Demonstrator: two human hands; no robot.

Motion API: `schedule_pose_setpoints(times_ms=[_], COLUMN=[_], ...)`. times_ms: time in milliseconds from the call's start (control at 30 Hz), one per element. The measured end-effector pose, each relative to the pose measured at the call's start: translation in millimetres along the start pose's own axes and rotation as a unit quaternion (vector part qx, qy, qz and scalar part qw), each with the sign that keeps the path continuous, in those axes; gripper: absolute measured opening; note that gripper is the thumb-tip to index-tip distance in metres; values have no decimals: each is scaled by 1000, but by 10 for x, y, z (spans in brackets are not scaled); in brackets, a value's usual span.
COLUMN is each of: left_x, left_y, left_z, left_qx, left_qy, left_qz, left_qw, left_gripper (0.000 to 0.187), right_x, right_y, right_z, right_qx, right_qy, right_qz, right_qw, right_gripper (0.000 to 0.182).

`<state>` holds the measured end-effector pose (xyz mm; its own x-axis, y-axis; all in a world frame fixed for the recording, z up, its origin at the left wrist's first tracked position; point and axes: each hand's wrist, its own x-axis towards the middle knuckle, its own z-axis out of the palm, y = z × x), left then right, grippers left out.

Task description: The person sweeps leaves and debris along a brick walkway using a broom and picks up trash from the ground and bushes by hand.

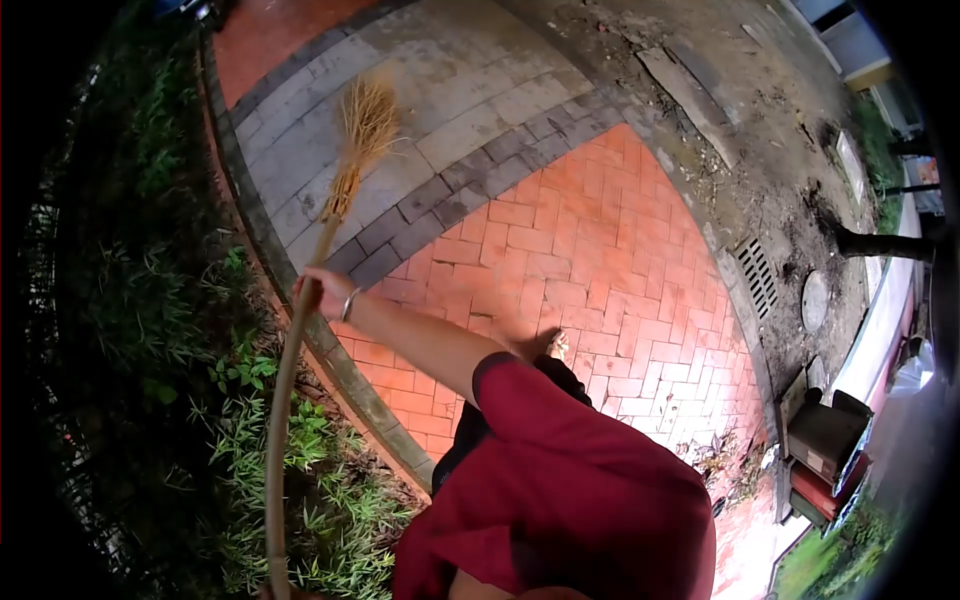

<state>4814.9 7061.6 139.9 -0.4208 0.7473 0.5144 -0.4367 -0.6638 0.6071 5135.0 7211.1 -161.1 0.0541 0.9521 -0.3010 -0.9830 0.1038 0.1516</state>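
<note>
A straw broom (278, 430) with a long, pale wooden handle runs up the left part of the view, its bristles spread on the grey paving. My right hand (318, 292), with a silver bracelet at the wrist, is closed around the handle below the bristle head. This arm reaches out from a dark red sleeve. Only a sliver of my left hand (303, 596) shows at the bottom edge, by the other end of the handle; it appears wrapped round it, though most of the fingers are cut off.
Red brick paving (560, 260) lies under my foot (558, 345), crossed by a grey stone band (440, 110). A curb (350, 370) borders green plants (310, 480) at left. At right are a drain grate (757, 277), a tree trunk (885, 245), boxes (828, 440) and dry leaves (725, 460).
</note>
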Motion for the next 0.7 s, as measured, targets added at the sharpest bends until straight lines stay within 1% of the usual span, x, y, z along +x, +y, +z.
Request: schedule_pose_setpoints(times_ms=[33, 67, 100, 133, 167, 200, 233, 267, 300, 333, 367, 433, 467, 533, 567, 600, 667, 700], left_x=[-214, -257, -299, -771, -819, -858, -892, -927, -841, -719, -702, -742, -856, -1066, -1241, -1539, -2129, -2500], left_y=[-142, -336, -529, -475, -527, -589, -653, -675, -721, -808, -862, -976, -1033, -1177, -1257, -1269, -1345, -1338], left_z=[102, 20, -61, 443, 460, 477, 600, 800, 817, 836, 948, 1248, 1406, 1673, 1813, 2000, 2179, 2243], left_qx=[97, -22, -119, 121, 87, 50, 17, 28, -18, -68, -87, -110, -114, -157, -162, -145, -154, -129], left_qy=[-20, -161, -284, -72, -128, -184, -213, -238, -270, -302, -313, -348, -349, -371, -390, -397, -387, -401], left_qz=[11, -48, -133, -106, -152, -200, -213, -223, -262, -299, -329, -383, -389, -449, -468, -481, -561, -577], left_qw=[995, 986, 942, 984, 976, 961, 953, 945, 926, 903, 887, 849, 845, 798, 777, 768, 715, 700], left_gripper=[8, 6, 8, 16, 12, 15, 17, 19, 21, 23, 25, 28, 19, 6, 16, 16, 15, 14], right_x=[104, 193, 154, 67, -94, -384, -708, -1008, -1300, -1589, -1891, -2525, -2858, -3549, -3946, -4341, -5038, -5413], right_y=[-250, -478, -705, -901, -1078, -1239, -1376, -1490, -1582, -1649, -1706, -1838, -1868, -1910, -1913, -1910, -1883, -1859], right_z=[-142, -323, -504, -761, -975, -1098, -1229, -1344, -1431, -1483, -1528, -1655, -1714, -1820, -1893, -2043, -2499, -2769], right_qx=[-59, -86, -76, -90, -103, -79, -55, -40, -26, 16, 57, 78, 100, 114, 128, 144, 228, 244], right_qy=[28, 89, 130, 174, 219, 200, 182, 173, 163, 178, 192, 176, 163, 166, 172, 176, 241, 268], right_qz=[-12, -20, -25, -54, -83, -110, -139, -148, -158, -176, -196, -238, -269, -318, -351, -379, -420, -446], right_qw=[998, 992, 988, 979, 967, 970, 972, 973, 974, 968, 960, 952, 944, 926, 912, 897, 845, 819], right_gripper=[23, 25, 21, 18, 15, 14, 13, 11, 9, 9, 8, 8, 7, 7, 7, 7, 5, 5])
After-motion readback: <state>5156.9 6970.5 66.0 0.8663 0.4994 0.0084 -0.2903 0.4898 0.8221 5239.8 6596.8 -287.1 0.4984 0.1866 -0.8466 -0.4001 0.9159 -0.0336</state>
